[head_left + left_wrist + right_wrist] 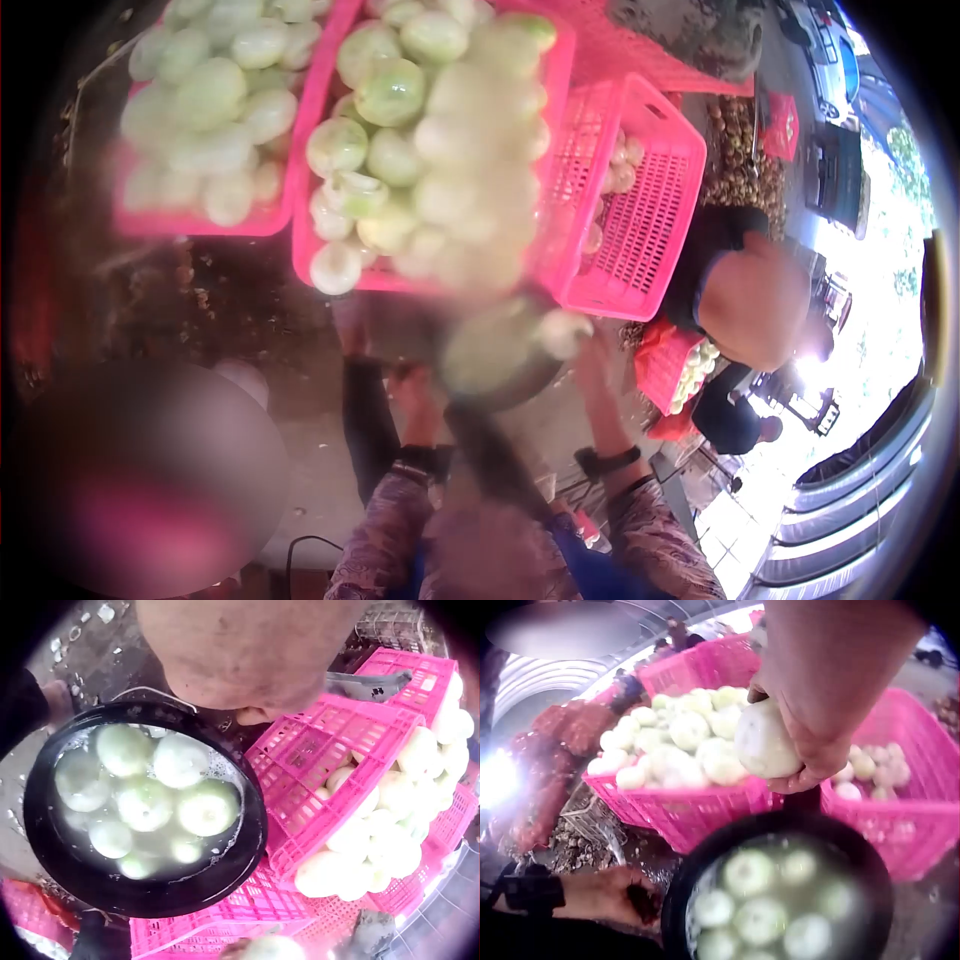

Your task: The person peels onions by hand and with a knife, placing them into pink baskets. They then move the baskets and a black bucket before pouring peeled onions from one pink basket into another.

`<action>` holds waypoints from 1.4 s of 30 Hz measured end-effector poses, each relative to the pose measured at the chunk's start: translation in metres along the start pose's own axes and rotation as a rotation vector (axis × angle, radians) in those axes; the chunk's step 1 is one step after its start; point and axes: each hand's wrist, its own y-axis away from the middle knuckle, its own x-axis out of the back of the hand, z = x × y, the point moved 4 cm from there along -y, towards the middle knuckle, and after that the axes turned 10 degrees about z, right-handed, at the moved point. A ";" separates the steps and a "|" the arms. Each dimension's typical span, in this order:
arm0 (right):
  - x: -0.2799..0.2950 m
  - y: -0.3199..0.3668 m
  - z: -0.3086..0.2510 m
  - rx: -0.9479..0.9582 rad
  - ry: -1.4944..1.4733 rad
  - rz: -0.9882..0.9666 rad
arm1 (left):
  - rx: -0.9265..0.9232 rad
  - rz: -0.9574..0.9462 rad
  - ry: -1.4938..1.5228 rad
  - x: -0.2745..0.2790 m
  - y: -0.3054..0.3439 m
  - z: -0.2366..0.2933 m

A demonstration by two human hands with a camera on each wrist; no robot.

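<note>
Pink crates (712,814) behind — right hand (817,746) closed round an onion (765,742), left hand (251,660) round a knife (371,687).

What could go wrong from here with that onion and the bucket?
The onion held in the right hand could slip from the fingers and splash water out of the bucket. Also, the onions heaped above the rim of the nearby pink crate might roll off if it gets bumped.
</note>
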 end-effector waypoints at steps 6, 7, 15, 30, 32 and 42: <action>0.057 0.026 0.072 -0.206 -0.407 0.025 | 0.126 0.070 -0.024 0.005 -0.010 -0.033; 0.041 0.018 0.036 -0.033 -0.377 0.017 | 0.076 0.078 -0.099 0.010 -0.021 -0.051; 0.018 0.008 -0.014 0.072 -0.361 0.000 | -0.239 -0.153 -0.320 0.011 0.002 -0.033; -0.004 -0.003 0.158 0.535 0.978 -0.206 | -0.628 0.038 -0.377 -0.003 0.003 -0.013; 0.012 -0.018 0.133 0.571 0.881 -0.217 | -0.003 0.067 0.129 -0.014 -0.001 -0.029; -0.213 -0.055 -0.245 0.642 0.081 -0.307 | 0.248 0.051 0.343 -0.020 0.015 0.028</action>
